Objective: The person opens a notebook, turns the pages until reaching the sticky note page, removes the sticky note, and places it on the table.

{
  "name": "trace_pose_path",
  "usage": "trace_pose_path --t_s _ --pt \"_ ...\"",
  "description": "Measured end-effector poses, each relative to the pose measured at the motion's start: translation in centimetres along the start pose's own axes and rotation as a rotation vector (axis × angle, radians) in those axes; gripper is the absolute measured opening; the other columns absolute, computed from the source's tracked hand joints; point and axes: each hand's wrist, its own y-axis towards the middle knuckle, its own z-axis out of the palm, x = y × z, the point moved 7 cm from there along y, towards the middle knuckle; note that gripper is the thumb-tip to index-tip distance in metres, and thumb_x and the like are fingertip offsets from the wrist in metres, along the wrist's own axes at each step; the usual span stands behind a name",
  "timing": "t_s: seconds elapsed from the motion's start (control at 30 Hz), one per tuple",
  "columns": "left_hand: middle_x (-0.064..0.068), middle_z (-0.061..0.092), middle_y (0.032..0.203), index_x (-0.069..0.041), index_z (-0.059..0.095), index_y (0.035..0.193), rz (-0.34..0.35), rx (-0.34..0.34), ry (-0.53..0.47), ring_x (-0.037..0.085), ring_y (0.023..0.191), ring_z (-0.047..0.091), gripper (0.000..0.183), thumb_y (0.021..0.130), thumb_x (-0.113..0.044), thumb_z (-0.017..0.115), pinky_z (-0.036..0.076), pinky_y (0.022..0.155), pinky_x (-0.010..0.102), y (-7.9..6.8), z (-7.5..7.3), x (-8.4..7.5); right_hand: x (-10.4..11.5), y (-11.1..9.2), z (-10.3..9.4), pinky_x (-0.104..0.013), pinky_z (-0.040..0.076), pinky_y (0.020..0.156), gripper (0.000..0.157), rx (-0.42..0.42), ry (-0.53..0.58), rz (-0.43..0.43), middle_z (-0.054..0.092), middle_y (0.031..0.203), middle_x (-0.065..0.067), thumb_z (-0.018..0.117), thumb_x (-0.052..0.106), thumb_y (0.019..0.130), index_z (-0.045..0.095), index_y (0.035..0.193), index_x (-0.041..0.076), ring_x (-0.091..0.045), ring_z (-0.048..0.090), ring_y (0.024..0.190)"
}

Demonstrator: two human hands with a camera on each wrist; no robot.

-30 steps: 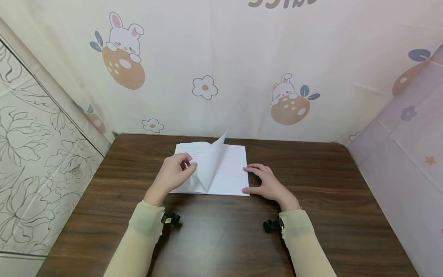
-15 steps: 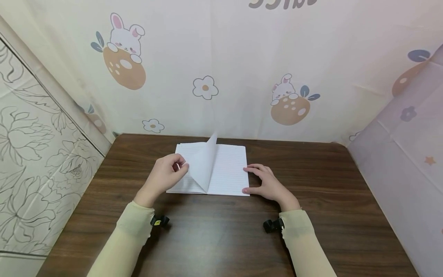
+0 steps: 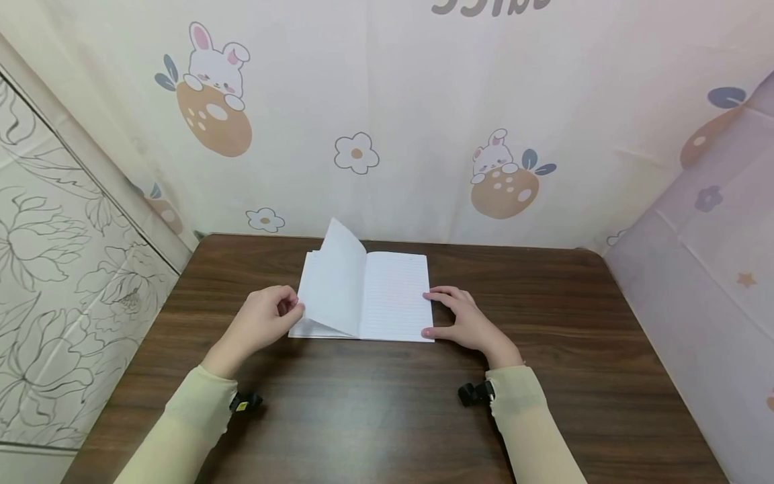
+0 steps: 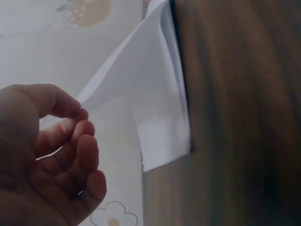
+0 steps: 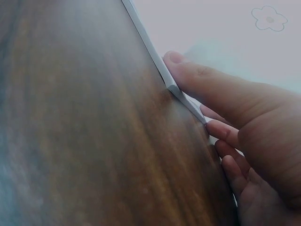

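Note:
A lined notebook (image 3: 396, 296) lies spread on the table. My left hand (image 3: 259, 324) pinches the corner of a raised page (image 3: 341, 279) between thumb and index finger, beside the notebook's left side. That page leans over the left half, its far corner standing up. In the left wrist view the sheet (image 4: 129, 70) stretches taut from the pinch, while the other fingers curl loosely. At the right edge, my right hand (image 3: 470, 326) rests with thumb and index finger spread and their tips on the page. The right wrist view shows the thumb (image 5: 202, 77) lying over the notebook's edge.
The dark wood-grain table (image 3: 375, 417) extends around the notebook. Behind it hangs a pale curtain (image 3: 417, 107) with rabbit and flower prints. A floral-line panel (image 3: 54, 269) stands at the left. Black cameras are strapped at both wrists.
My left hand has moved left and toward me, drawing the pinched page from near upright over onto the left side. My right hand has stayed in place at the right edge.

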Motion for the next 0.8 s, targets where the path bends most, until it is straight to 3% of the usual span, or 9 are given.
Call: trace_pose_path --t_s 0.3,0.8 --pt "-0.008 0.053 0.059 -0.019 0.062 0.073 -0.093 0.09 0.027 0.011 0.052 0.047 0.018 0.09 -0.02 0.069 0.042 0.053 0.029 -1.6 0.7 1.9 0.0 0.1 0.2 -0.06 0.03 0.111 0.078 -0.004 -0.004 -0.023 0.04 0.152 0.004 0.081 0.061 0.075 0.057 0.143 0.031 -0.028 0.027 0.142" --pt "-0.002 0.051 0.056 -0.014 0.059 0.069 -0.229 0.212 0.131 0.015 0.052 0.047 0.025 0.091 -0.023 0.069 0.04 0.052 0.031 -1.8 2.7 3.3 -0.1 0.0 0.0 -0.062 0.03 0.11 0.076 0.0 -0.009 -0.038 0.04 0.153 0.002 0.082 0.058 0.076 0.058 0.143 0.031 -0.029 0.027 0.143"
